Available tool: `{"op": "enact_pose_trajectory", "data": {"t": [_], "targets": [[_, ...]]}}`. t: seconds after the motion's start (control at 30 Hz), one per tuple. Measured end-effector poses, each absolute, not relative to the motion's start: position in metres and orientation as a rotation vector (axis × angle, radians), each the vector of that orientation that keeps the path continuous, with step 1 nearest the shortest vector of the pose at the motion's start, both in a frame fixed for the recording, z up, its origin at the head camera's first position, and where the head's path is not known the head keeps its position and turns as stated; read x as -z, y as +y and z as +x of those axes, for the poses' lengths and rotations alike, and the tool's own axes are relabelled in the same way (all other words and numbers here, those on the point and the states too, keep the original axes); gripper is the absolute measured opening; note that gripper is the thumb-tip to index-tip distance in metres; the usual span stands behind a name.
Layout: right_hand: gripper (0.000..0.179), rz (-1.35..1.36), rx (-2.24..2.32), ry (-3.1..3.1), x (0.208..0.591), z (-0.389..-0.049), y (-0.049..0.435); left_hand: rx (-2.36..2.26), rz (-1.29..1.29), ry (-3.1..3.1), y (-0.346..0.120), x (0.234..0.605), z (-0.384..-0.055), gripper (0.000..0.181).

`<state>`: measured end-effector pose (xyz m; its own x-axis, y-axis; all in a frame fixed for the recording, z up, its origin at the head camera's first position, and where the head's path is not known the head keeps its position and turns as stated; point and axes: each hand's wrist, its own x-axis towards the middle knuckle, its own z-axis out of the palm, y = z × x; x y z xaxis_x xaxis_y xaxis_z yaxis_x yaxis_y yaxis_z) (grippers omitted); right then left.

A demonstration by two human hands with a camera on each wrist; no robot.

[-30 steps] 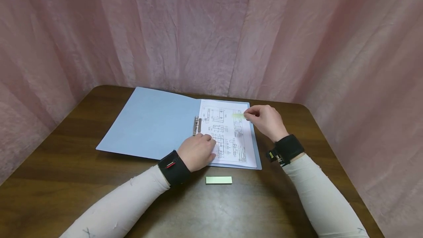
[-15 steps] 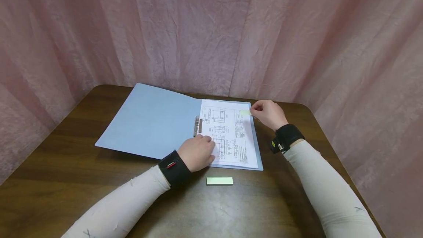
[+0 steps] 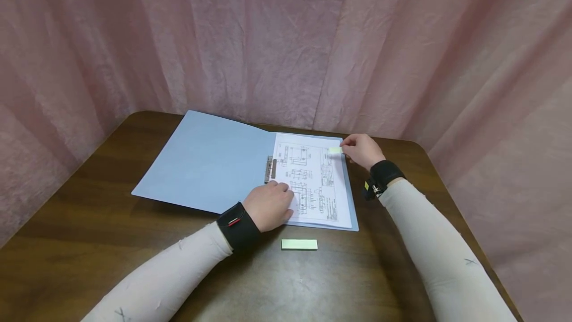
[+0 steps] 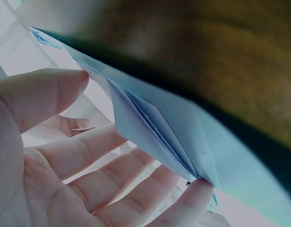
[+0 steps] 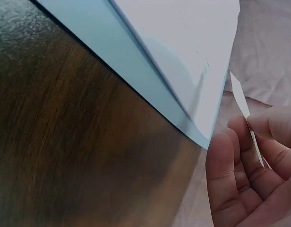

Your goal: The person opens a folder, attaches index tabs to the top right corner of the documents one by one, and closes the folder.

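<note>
My right hand [image 3: 364, 152] pinches a pale green sticky note [image 3: 335, 150] between thumb and fingers, over the far right corner of a printed drawing sheet [image 3: 313, 173]. In the right wrist view the note [image 5: 239, 97] stands edge-on, sticking out past both sides of the pinch. The sheet lies on top of several papers in an open light blue folder [image 3: 210, 158]. Near the folder's spine, my left hand [image 3: 269, 206] rests on the sheet's near left part. Its fingers [image 4: 122, 177] are extended and lightly bent against the papers in the left wrist view.
A pad of pale green sticky notes [image 3: 299, 245] lies on the brown wooden table [image 3: 348, 282], in front of the folder. A metal binder clip mechanism [image 3: 270, 169] sits at the spine. The folder's left cover tilts up off the table. Pink curtains [image 3: 286, 43] hang behind.
My right hand has carried the sticky note right and slightly away, from over the printed table to the sheet's far right corner. The left hand keeps its place on the sheet.
</note>
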<state>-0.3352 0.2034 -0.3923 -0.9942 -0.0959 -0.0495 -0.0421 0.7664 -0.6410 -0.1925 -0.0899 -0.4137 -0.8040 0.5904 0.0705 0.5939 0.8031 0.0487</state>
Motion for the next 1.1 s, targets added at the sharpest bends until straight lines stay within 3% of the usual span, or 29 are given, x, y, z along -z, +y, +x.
{"op": "enact_pose_trajectory", "data": {"t": [1.1], "targets": [[0.024, -0.067, 0.805, 2.949, 0.409, -0.348, 0.191, 0.050, -0.955, -2.952, -0.092, 0.415, -0.188, 0.034]]}}
